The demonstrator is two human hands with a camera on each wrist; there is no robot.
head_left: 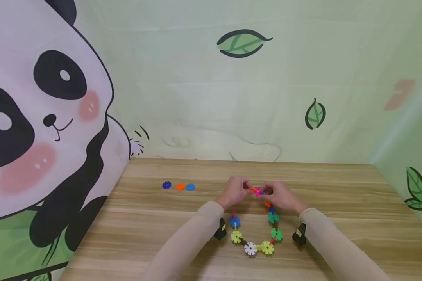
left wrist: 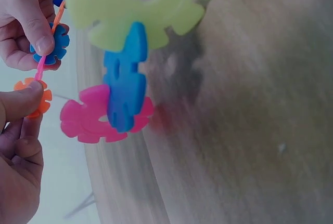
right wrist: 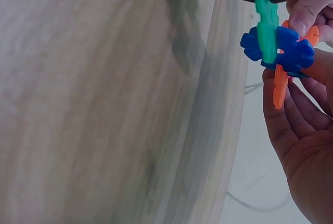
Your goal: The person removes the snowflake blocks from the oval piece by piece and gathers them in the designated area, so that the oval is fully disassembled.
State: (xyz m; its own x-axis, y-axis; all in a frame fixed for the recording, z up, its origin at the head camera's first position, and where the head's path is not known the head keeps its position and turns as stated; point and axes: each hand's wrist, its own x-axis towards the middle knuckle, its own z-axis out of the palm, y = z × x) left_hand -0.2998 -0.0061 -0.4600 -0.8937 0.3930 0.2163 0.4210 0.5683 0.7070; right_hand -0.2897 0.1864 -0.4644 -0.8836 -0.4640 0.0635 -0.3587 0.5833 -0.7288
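Observation:
A chain of slotted plastic flower discs hangs in a loop between my hands and the wood table. My left hand [head_left: 237, 189] pinches an orange disc [left wrist: 42, 102] between thumb and fingers. Close beside it, my right hand [head_left: 279, 195] pinches a blue disc [left wrist: 58, 44]. A pink disc [head_left: 256, 191] joins these two, seen edge-on in the left wrist view. From the right hand the chain runs on through an orange disc [right wrist: 279, 86], a dark blue disc [right wrist: 296, 47] and a green disc [head_left: 273, 217]. Its other end, a pink disc [left wrist: 86, 115] slotted into a blue one [left wrist: 125, 86], stands below my left hand.
At the back left of the table [head_left: 144, 218] lie a dark blue disc [head_left: 167, 185], an orange disc [head_left: 180, 186] and a light blue disc [head_left: 190, 187]. The chain's near curve has a white disc [head_left: 250, 248] and a yellow disc [head_left: 267, 248]. A printed cloth wall [head_left: 183, 97] stands behind.

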